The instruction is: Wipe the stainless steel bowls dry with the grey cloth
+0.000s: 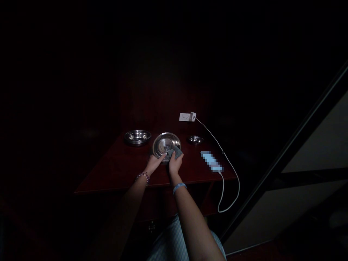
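Observation:
A round steel plate is tilted up on the dark red table. My left hand grips its lower rim, fingers curled on the edge. My right hand is closed on a grey cloth and presses it against the plate's lower right face. A beaded bracelet is on my left wrist and a pale blue band on my right.
A steel bowl stands at the back left and a smaller steel bowl at the back right. A phone lies at the right, its white cable running to a wall socket. The room is very dark.

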Motion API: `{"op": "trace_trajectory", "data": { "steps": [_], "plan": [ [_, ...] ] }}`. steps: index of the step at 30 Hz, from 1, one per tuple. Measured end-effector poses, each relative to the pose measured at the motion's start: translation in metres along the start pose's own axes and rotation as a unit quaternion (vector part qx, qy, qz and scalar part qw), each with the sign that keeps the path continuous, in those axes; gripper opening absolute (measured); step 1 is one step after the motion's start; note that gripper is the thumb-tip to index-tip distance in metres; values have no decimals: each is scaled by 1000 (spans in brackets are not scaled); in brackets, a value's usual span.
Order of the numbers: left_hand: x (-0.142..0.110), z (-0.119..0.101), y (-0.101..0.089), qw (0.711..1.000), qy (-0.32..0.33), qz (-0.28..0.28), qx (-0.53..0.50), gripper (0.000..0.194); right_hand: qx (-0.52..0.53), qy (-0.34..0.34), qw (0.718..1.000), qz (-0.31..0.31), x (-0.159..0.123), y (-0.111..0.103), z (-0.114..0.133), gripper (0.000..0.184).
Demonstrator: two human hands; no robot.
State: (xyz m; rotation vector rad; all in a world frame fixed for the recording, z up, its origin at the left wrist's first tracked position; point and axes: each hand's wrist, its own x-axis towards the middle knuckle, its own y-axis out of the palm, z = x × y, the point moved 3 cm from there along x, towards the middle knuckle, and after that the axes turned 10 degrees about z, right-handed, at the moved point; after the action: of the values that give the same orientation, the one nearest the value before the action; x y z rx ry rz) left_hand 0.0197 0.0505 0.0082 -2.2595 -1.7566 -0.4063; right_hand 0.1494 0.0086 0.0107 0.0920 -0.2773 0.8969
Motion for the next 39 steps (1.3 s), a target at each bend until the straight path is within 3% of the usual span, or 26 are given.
{"op": "trace_trajectory", "data": {
  "steps": [12,21,32,39],
  "plan": [
    [6,8,-3,998,-10,-51,-20,29,-9,8,1000,9,3,5,-5,30],
    [4,-4,-4,993,-12,-91,-71,31,5,14,1000,6,3,5,-5,24],
    [-1,-10,-5,981,-64,-149,-104,23,18,-1,1000,14,4,7,-8,28],
    [-2,-12,-5,984,-51,-138,-102,22,16,-8,1000,12,4,7,-9,28]
  ]
}}
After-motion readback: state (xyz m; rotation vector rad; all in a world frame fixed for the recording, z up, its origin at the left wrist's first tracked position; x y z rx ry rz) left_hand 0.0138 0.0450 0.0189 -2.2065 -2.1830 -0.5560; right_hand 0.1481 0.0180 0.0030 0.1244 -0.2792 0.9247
